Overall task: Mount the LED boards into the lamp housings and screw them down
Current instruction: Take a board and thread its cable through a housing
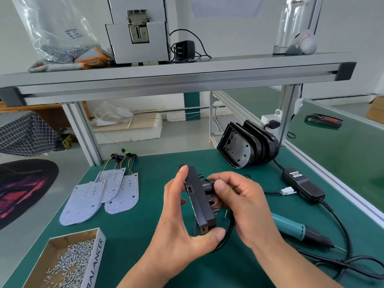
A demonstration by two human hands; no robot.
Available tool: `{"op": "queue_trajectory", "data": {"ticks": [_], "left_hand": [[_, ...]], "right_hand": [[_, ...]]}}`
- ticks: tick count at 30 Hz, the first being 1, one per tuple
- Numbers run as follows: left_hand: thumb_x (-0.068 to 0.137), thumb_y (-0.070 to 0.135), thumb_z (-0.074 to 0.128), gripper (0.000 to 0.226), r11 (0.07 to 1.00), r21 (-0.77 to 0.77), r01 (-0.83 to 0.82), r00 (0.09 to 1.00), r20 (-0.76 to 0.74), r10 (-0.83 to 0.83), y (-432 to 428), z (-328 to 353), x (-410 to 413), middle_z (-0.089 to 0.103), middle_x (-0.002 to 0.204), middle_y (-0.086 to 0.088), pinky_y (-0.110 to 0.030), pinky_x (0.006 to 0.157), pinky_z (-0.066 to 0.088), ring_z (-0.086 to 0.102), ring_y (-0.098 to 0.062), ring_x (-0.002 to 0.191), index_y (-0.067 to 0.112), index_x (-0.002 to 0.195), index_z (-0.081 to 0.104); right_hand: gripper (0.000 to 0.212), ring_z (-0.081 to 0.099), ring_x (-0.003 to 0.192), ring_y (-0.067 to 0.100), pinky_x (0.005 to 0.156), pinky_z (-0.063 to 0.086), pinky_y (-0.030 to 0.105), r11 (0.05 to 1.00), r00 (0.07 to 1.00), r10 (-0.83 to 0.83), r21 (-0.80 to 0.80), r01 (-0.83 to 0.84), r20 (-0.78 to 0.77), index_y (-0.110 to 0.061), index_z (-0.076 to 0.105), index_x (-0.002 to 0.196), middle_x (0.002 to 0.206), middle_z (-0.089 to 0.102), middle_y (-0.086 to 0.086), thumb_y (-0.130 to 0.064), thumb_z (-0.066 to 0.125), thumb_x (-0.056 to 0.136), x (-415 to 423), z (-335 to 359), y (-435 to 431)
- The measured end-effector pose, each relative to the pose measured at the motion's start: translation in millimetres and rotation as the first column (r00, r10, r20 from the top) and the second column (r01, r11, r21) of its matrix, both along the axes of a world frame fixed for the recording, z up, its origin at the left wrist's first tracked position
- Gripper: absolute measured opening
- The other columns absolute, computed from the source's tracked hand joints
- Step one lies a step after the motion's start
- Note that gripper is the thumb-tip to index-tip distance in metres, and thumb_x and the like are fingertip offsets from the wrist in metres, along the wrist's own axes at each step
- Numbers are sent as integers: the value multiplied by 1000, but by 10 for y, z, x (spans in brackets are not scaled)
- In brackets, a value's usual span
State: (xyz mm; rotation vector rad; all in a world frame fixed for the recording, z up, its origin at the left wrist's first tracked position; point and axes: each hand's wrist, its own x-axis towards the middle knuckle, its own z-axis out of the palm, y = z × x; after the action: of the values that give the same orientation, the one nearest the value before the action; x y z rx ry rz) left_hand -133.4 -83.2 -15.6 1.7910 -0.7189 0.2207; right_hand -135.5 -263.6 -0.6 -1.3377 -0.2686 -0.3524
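A black lamp housing (pixel 200 201) is held on edge above the green mat. My left hand (pixel 182 225) grips it between thumb at its near end and fingers along its left face. My right hand (pixel 239 202) pinches a round black fitting (pixel 208 185) on the housing's right side. Three white LED boards (pixel 99 196) with coloured wires lie fanned on the mat to the left. A stack of empty black housings (pixel 247 146) leans at the back right.
An open cardboard box of small silver screws (pixel 68 265) sits at the front left. A teal electric screwdriver (pixel 299 230) lies to the right, with its black power adapter (pixel 303 185) and cables. An aluminium shelf (pixel 166 77) spans overhead.
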Motion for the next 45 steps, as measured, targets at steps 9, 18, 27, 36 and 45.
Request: {"op": "queue_trajectory", "data": {"ticks": [9,18,27,36,45], "left_hand": [[72,51,91,121,997,-62,36,997,-69,-40,20,-19,4,48,158,-8,-63,117,42,49,-39,145,55,164,14],[77,33,90,117,990,-119,76,984,-152,-94,54,-5,23,54,157,-1,-66,117,40,69,-31,128,54,165,14],[76,47,89,117,996,-64,67,985,-152,-76,47,-1,22,53,158,-3,-63,117,42,57,-37,140,57,164,12],[75,51,86,120,995,9,96,987,-128,-94,37,43,5,44,162,-3,-53,120,42,44,-30,151,60,163,5],[75,51,86,120,998,12,62,991,-122,-60,50,68,8,48,157,-4,-54,122,38,47,-29,148,60,164,5]], "right_hand": [[15,71,67,22,66,58,28,985,997,17,-173,-3,78,-24,78,111,76,73,12,-31,67,104,-18,55,-91],[25,76,80,20,75,60,26,968,991,60,-251,-28,120,-31,77,123,98,79,9,-24,71,100,-45,82,-108],[19,74,68,19,67,57,21,890,983,-78,-432,144,167,-22,79,116,79,76,-1,-16,72,100,-64,109,-150],[24,71,71,22,69,57,26,849,989,-7,-521,85,149,-28,81,120,82,72,-1,-17,73,100,-56,218,-296],[14,65,58,23,59,54,31,963,1000,0,-269,-7,-25,-22,83,104,68,69,10,-30,77,94,-16,130,-209]]}}
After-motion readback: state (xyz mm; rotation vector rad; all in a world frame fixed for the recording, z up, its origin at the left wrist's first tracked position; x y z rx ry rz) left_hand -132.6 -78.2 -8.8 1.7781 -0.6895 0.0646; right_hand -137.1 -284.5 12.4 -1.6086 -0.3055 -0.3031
